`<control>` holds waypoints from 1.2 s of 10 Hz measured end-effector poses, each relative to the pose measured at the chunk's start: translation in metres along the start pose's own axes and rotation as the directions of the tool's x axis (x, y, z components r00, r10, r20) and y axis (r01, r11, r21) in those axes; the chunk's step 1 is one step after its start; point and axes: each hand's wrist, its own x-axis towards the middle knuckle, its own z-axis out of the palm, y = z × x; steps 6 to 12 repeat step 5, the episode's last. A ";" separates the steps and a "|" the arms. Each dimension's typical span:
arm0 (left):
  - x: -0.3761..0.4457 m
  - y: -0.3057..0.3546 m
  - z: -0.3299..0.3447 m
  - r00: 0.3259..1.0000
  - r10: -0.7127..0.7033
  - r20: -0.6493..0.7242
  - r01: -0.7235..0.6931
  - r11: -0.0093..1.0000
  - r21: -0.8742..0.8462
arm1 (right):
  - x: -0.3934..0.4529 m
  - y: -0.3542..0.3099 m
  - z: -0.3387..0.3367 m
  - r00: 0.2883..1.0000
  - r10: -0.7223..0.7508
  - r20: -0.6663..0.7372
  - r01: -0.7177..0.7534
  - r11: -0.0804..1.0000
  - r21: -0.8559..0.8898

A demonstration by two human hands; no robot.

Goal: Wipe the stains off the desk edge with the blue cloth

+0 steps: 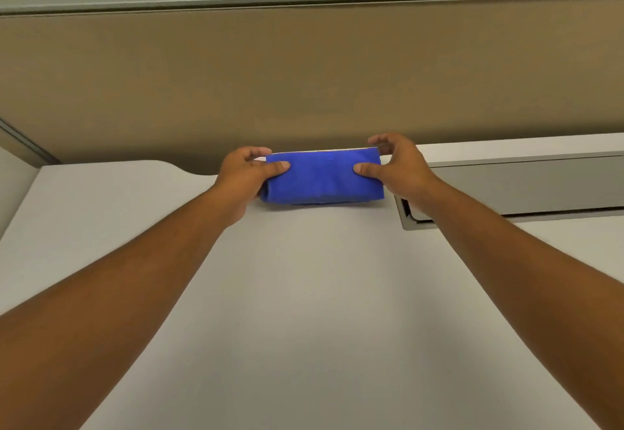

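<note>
A folded blue cloth [322, 178] lies on the white desk [304, 294], right at the desk's far edge below the partition. My left hand [244, 176] grips the cloth's left end, thumb on top and fingers curled behind it. My right hand [398, 168] grips the right end the same way. The cloth is stretched flat between both hands along the far edge. No stains are visible around the cloth.
A tan partition wall [304, 75] rises directly behind the desk's far edge. A grey cable tray with a recessed lid [523, 190] is set into the desk to the right of the cloth. The far edge curves back at the left [169, 164].
</note>
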 end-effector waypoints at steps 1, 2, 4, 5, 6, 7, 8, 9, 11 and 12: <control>0.024 -0.004 0.012 0.988 0.117 -0.104 -0.105 0.988 0.113 | 0.029 0.003 0.005 0.994 -0.101 -0.045 0.090 0.976 -0.196; 0.032 -0.012 0.016 0.948 0.286 -0.142 -0.208 0.891 0.404 | 0.038 0.006 0.009 0.984 -0.172 -0.042 0.144 0.917 -0.373; 0.010 -0.014 0.004 0.888 0.455 -0.070 -0.304 0.692 0.654 | 0.009 -0.013 0.012 0.962 -0.273 -0.023 0.217 0.810 -0.544; -0.021 0.000 -0.002 0.779 0.627 -0.027 -0.421 0.554 0.718 | -0.020 -0.037 0.004 0.917 -0.397 -0.032 0.298 0.736 -0.608; -0.021 0.000 -0.002 0.779 0.627 -0.027 -0.421 0.554 0.718 | -0.020 -0.037 0.004 0.917 -0.397 -0.032 0.298 0.736 -0.608; -0.021 0.000 -0.002 0.779 0.627 -0.027 -0.421 0.554 0.718 | -0.020 -0.037 0.004 0.917 -0.397 -0.032 0.298 0.736 -0.608; -0.021 0.000 -0.002 0.779 0.627 -0.027 -0.421 0.554 0.718 | -0.020 -0.037 0.004 0.917 -0.397 -0.032 0.298 0.736 -0.608; -0.021 0.000 -0.002 0.779 0.627 -0.027 -0.421 0.554 0.718 | -0.020 -0.037 0.004 0.917 -0.397 -0.032 0.298 0.736 -0.608; -0.021 0.000 -0.002 0.779 0.627 -0.027 -0.421 0.554 0.718 | -0.020 -0.037 0.004 0.917 -0.397 -0.032 0.298 0.736 -0.608; -0.021 0.000 -0.002 0.779 0.627 -0.027 -0.421 0.554 0.718 | -0.020 -0.037 0.004 0.917 -0.397 -0.032 0.298 0.736 -0.608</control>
